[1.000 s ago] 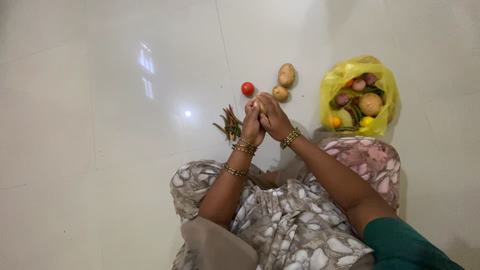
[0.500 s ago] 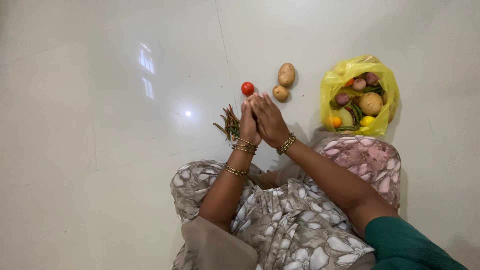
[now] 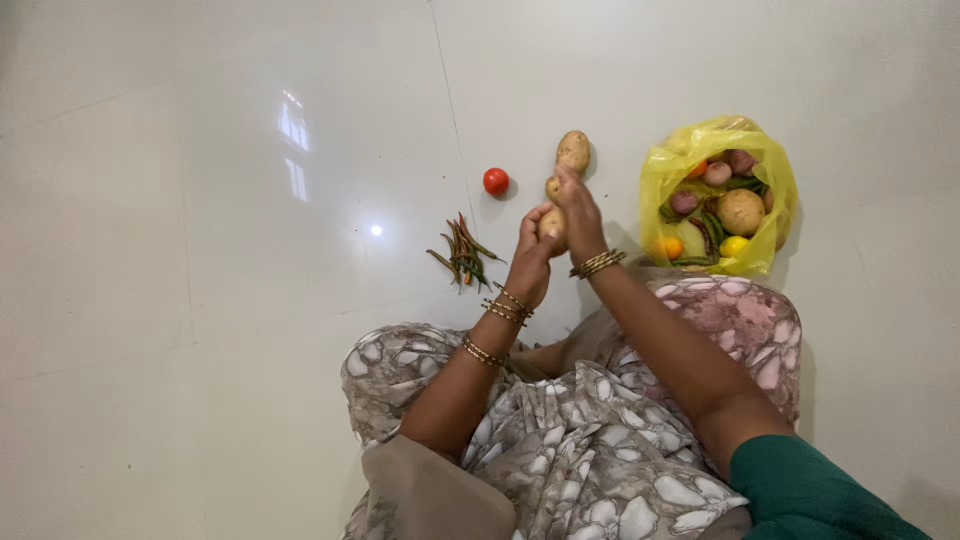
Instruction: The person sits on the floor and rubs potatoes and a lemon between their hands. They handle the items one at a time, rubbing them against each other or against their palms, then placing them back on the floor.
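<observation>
- Because my two hands were pressed close together, the potato [image 3: 551, 222] between them was mostly hidden; only a small tan piece of it showed between my left hand [image 3: 530, 262] and my right hand [image 3: 578, 212].
- From that piece, the potato looked light brown and smooth; its full shape I could not make out.
- Its long axis seemed to run away from me, toward the two other potatoes, but I could not tell this for sure.
- My left hand was curled around the potato from the left side, fingers closed on it.
- My right hand lay against its right side, fingers stretched forward; the fingertips covered part of a small potato [image 3: 552, 187] on the floor [image 3: 200, 250].
- Just beyond that lay a larger potato [image 3: 573, 151], its long axis also pointing away from me.
- A red tomato [image 3: 495, 181] lay to the left, and a bunch of chillies [image 3: 462, 252] nearer to me.
- A yellow plastic bag [image 3: 668, 170] with more vegetables stood open on the right.
</observation>
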